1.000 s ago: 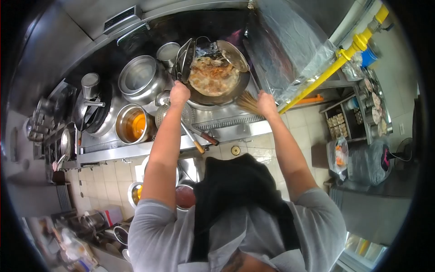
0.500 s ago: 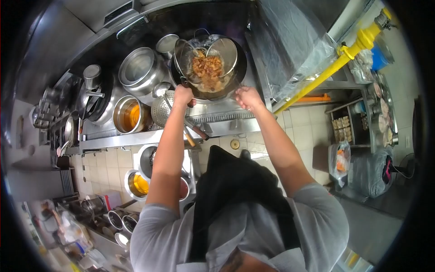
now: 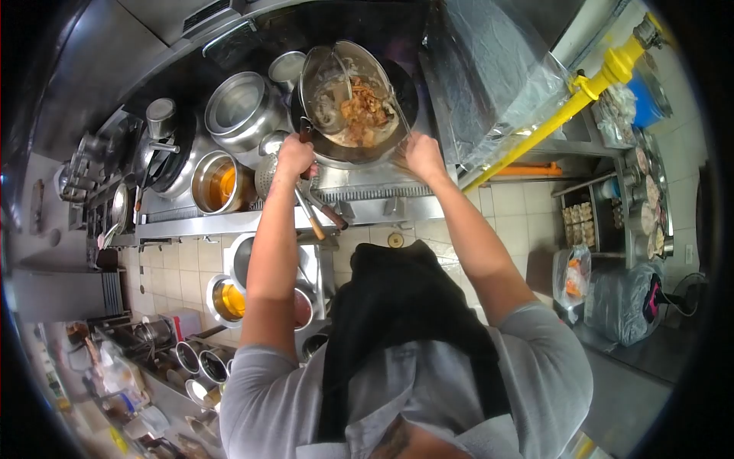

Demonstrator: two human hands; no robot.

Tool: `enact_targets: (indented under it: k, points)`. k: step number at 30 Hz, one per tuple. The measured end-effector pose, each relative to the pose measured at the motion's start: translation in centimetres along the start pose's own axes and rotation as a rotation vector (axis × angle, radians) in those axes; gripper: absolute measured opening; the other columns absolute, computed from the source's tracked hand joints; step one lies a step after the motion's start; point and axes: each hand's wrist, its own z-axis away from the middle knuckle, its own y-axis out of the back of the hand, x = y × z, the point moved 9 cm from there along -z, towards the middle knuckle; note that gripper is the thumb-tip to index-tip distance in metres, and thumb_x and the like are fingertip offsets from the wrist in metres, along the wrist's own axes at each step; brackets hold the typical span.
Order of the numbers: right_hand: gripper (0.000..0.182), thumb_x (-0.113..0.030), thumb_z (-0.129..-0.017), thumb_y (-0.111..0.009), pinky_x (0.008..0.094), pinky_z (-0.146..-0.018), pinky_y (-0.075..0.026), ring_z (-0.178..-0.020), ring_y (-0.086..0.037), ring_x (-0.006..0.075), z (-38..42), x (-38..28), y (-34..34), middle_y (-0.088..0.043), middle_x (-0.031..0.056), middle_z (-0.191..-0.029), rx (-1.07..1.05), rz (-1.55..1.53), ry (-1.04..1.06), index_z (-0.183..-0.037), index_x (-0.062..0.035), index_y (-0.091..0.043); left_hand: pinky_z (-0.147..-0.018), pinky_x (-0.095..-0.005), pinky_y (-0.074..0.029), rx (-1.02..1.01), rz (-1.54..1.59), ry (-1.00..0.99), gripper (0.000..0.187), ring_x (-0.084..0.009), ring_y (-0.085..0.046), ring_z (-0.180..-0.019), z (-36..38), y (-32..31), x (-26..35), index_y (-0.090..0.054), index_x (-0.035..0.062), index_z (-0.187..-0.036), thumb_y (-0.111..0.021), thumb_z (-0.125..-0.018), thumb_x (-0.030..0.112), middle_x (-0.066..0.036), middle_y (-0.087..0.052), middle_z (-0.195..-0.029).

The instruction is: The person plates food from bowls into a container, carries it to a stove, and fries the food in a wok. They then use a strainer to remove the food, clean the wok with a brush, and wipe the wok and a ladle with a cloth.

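Note:
Over the burner at the back, a metal wok (image 3: 313, 73) is tilted, with browned, glossy pieces of food (image 3: 365, 107) heaped in its right side. My left hand (image 3: 296, 158) is wrapped round the wok's dark handle, on the near left. On the near right, my right hand (image 3: 422, 156) is closed on a thin metal handle (image 3: 397, 111) that reaches toward the food. The kind of utensil at its far end is not clear. Below my left hand lie a perforated skimmer (image 3: 264, 174) and several tool handles.
Left of the wok stand a large metal pot (image 3: 238, 111) and a pot of orange liquid (image 3: 208, 183). A yellow pipe (image 3: 535, 131) slants along the right. More bowls stand on a low stand (image 3: 252, 256) beneath my left arm. A wok ring (image 3: 413, 96) surrounds the cooking spot.
The wok has shifted and tilted, and the food has slid to the right. My left hand has moved slightly left, my right hand slightly to the right and up.

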Motion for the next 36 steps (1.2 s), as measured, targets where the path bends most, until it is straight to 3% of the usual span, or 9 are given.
enact_targets:
  k: [10, 11, 12, 14, 15, 18, 21, 31, 36]
  points:
    - [0.023, -0.016, -0.098, -0.057, 0.0551, -0.091, -0.052, -0.101, -0.065, 0.0498, -2.4, 1.7, 4.1, -0.068, 0.0324, -0.100, 0.004, 0.164, -0.022, -0.101, 0.0014, -0.071, -0.047, -0.0378, -0.055, 0.115, -0.295, -0.125, 0.026, -0.0264, -0.066, -0.047, -2.1, 4.7, 4.0, -0.062, -0.0084, -0.109, -0.054, -0.095, 0.012, -0.020, -0.069, -0.072]
    - [0.023, -0.016, -0.098, -0.057, 0.0554, -0.092, -0.052, -0.103, -0.065, 0.0498, -3.2, 2.7, 3.9, -0.069, 0.0324, -0.100, -0.020, 0.201, -0.035, -0.101, 0.0031, -0.070, -0.067, -0.0418, -0.061, 0.093, -0.431, -0.125, 0.029, -0.0343, -0.074, -0.067, -2.7, 4.5, 4.5, -0.064, -0.0066, -0.110, -0.053, -0.094, 0.015, -0.026, -0.072, -0.086]
    - [0.024, -0.015, -0.098, -0.056, 0.0557, -0.093, -0.052, -0.104, -0.065, 0.0499, -3.9, 3.4, 3.6, -0.069, 0.0324, -0.100, -0.046, 0.236, -0.046, -0.101, 0.0048, -0.070, -0.067, -0.0418, -0.061, 0.096, -0.430, -0.125, 0.029, -0.0343, -0.074, -0.067, -4.5, 4.2, 3.8, -0.064, -0.0066, -0.110, -0.053, -0.094, 0.015, -0.026, -0.072, -0.086]
    - [0.025, -0.013, -0.097, -0.056, 0.0503, -0.083, -0.058, -0.092, -0.072, 0.0431, -4.6, 3.2, 3.7, -0.071, 0.0315, -0.098, -0.046, 0.310, -0.031, -0.099, 0.0078, -0.069, -0.088, -0.0447, -0.058, 0.314, -0.714, -0.230, 0.030, -0.0403, -0.073, -0.098, -8.6, 4.1, 2.5, -0.066, -0.0043, -0.110, -0.052, -0.093, 0.016, -0.030, -0.072, -0.104]
    - [0.025, -0.012, -0.098, -0.056, 0.0469, -0.071, -0.058, -0.078, -0.073, 0.0379, -4.6, 4.2, 2.4, -0.072, 0.0289, -0.093, -0.244, 0.260, -0.163, -0.098, 0.0094, -0.068, -0.101, -0.0481, -0.051, 0.228, -0.628, -0.134, 0.034, -0.0420, -0.064, -0.120, -9.6, 3.3, 1.6, -0.066, -0.0040, -0.114, -0.053, -0.093, 0.020, -0.032, -0.067, -0.120]
    - [0.026, -0.011, -0.099, -0.054, 0.0394, -0.049, -0.053, -0.055, -0.067, 0.0264, -3.1, 5.4, -0.5, -0.071, 0.0226, -0.082, -0.446, 0.057, -0.341, -0.097, 0.0116, -0.066, -0.087, -0.0451, -0.058, 0.184, -0.640, -0.117, 0.029, -0.0394, -0.074, -0.099, -12.4, 0.6, -0.8, -0.067, -0.0080, -0.103, -0.053, -0.092, 0.015, -0.029, -0.073, -0.101]
    - [0.025, -0.011, -0.102, -0.053, 0.0336, -0.035, -0.042, -0.042, -0.054, 0.0179, 0.6, 5.6, -3.8, -0.066, 0.0155, -0.071, -0.330, -0.458, -0.563, -0.102, 0.0125, -0.062, -0.052, -0.0378, -0.057, 0.034, -0.331, -0.032, 0.025, -0.0294, -0.070, -0.050, -8.7, -2.3, -0.1, -0.068, -0.0128, -0.081, -0.050, -0.090, 0.002, -0.020, -0.069, -0.062]
    - [0.019, -0.012, -0.105, -0.052, 0.0263, -0.032, -0.031, -0.041, -0.046, 0.0119, 2.4, 5.8, -9.7, -0.059, 0.0073, -0.069, -0.423, -0.790, -0.697, -0.097, 0.0036, -0.059, -0.061, -0.0405, -0.058, 0.074, -0.246, -0.041, 0.025, -0.0302, -0.072, -0.058, -2.7, -1.7, 1.3, -0.063, -0.0152, -0.097, -0.055, -0.087, 0.006, -0.023, -0.070, -0.069]
    - [0.017, -0.013, -0.106, -0.051, 0.0223, -0.032, -0.026, -0.044, -0.041, 0.0071, 1.2, 6.7, -10.5, -0.055, 0.0020, -0.069, -0.528, -1.140, -0.673, -0.097, -0.0013, -0.058, -0.050, -0.0399, -0.055, 0.109, -0.301, -0.189, 0.026, -0.0277, -0.068, -0.051, -3.2, 1.0, 3.1, -0.063, -0.0042, -0.111, -0.054, -0.097, 0.016, -0.018, -0.070, -0.071]
